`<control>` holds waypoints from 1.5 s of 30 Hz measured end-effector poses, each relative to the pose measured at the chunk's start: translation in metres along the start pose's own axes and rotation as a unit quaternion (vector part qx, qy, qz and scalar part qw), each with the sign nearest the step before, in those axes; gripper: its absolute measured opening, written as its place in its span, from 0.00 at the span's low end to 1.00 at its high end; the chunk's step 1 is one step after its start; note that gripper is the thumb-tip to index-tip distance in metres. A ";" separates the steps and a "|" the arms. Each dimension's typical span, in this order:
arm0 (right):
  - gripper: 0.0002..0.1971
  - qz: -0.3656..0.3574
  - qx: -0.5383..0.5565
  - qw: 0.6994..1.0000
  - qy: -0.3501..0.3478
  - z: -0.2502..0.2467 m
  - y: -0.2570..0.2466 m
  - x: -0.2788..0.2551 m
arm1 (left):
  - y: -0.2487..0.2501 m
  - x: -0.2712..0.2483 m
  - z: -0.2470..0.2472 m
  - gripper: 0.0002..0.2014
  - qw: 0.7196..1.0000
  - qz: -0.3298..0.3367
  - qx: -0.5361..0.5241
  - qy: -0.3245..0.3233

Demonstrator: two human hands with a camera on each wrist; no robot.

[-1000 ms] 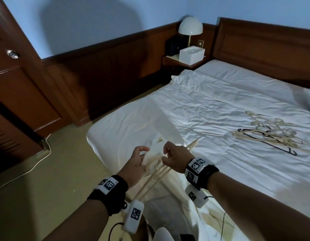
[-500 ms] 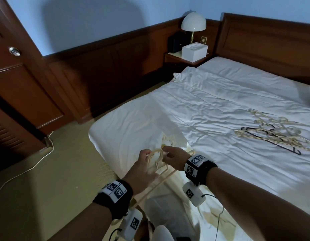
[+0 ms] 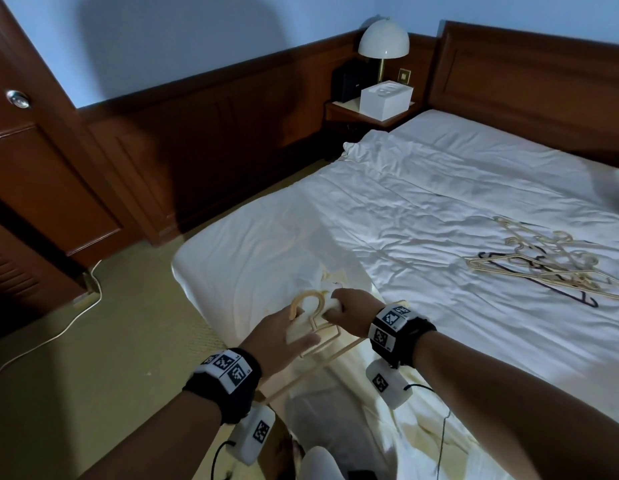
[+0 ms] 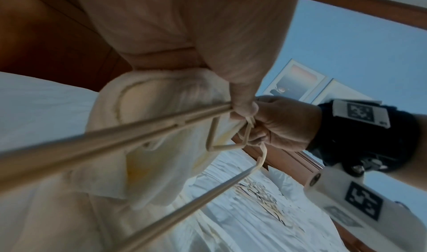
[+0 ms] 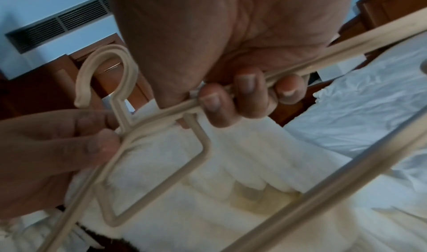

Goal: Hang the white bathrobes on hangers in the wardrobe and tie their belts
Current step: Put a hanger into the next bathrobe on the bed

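A beige plastic hanger (image 3: 310, 306) sits inside the collar of a white bathrobe (image 3: 339, 403) that drapes over the near corner of the bed. Its hook (image 5: 104, 73) stands free above the collar. My left hand (image 3: 294, 325) pinches the hanger's neck and the collar cloth just under the hook. My right hand (image 3: 336, 306) grips the hanger's shoulder bar (image 5: 300, 64) with its fingers (image 5: 247, 93) curled round it, robe cloth bunched beneath. In the left wrist view the hanger's bars (image 4: 115, 137) run over the robe collar (image 4: 150, 106). The belt is not visible.
Several spare hangers (image 3: 543, 268) lie piled on the white bed (image 3: 439, 209) to the right. A nightstand holds a lamp (image 3: 383, 39) and a white box (image 3: 386, 98). Dark wooden doors (image 3: 31, 174) stand at left, with a cable (image 3: 58, 327) across the carpet.
The hanger's hook has come up out of the robe collar. My left hand has closed in under the hook, and my right hand has settled onto the shoulder bar.
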State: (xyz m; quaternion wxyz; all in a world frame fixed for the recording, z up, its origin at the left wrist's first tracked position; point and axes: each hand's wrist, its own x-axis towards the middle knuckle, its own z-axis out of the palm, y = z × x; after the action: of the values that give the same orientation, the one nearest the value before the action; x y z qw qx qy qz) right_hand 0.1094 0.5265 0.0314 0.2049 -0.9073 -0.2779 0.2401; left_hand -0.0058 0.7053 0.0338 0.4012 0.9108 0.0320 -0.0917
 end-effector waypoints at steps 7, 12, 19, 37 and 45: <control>0.08 0.010 -0.016 1.000 -0.020 -0.007 0.003 0.001 | 0.005 0.006 0.012 0.10 0.999 0.002 0.047 -0.013; 0.12 -0.005 -0.204 0.978 0.050 -0.010 0.027 0.004 | 0.000 0.003 0.013 0.18 0.998 -0.013 0.038 -0.038; 0.15 0.074 -0.278 0.949 0.129 -0.039 0.076 -0.002 | -0.009 -0.003 -0.011 0.21 0.991 0.025 0.103 0.088; 0.35 -0.226 -0.155 0.947 0.169 -0.022 -0.041 0.028 | 0.017 0.001 -0.041 0.10 0.972 0.093 -0.025 0.214; 0.20 -0.214 -0.318 0.921 0.073 -0.078 -0.080 0.054 | -0.031 0.005 -0.105 0.11 0.989 0.077 -0.001 0.125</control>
State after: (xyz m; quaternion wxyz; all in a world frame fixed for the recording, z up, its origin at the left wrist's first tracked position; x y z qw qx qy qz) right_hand 0.1591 0.6017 0.1168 -0.0285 -0.8585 -0.5114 0.0230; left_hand 0.0099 0.8034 0.0795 0.4006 0.9146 0.0115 0.0537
